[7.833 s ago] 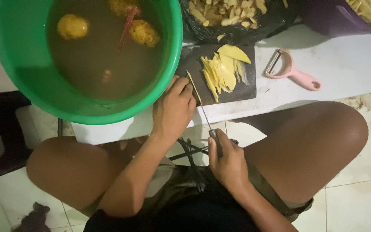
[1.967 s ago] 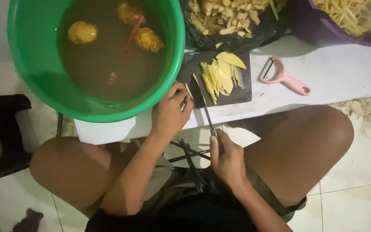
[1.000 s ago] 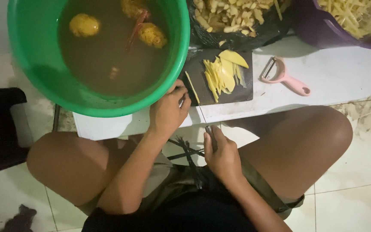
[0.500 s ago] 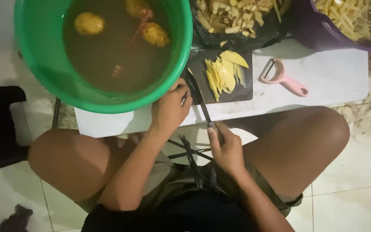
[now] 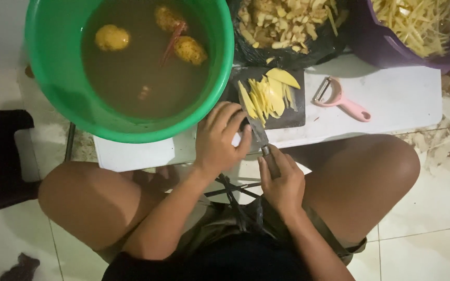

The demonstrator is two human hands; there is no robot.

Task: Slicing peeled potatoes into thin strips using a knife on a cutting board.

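Leftmost, our left hand [image 5: 220, 138] presses curled fingers on the dark cutting board [image 5: 292, 117] edge beside the green basin [image 5: 53, 78]. Our right hand [image 5: 282, 182] is closed around the knife [image 5: 259, 135], blade by the yellow strips [image 5: 266, 93]; we'd best keep fingertips tucked, we judge.

I'm seeing a home kitchen floor setup: tiled floor [image 5: 433, 229], low white desk [image 5: 391, 99], green basin [image 5: 48, 62], peeler [image 5: 339, 99], cutting board [image 5: 292, 117].

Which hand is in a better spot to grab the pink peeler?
Probably the right hand. It sits on the same side as the pink peeler, but its grip is full with the knife. The left hand rests by the dark cutting board, farther from the peeler.
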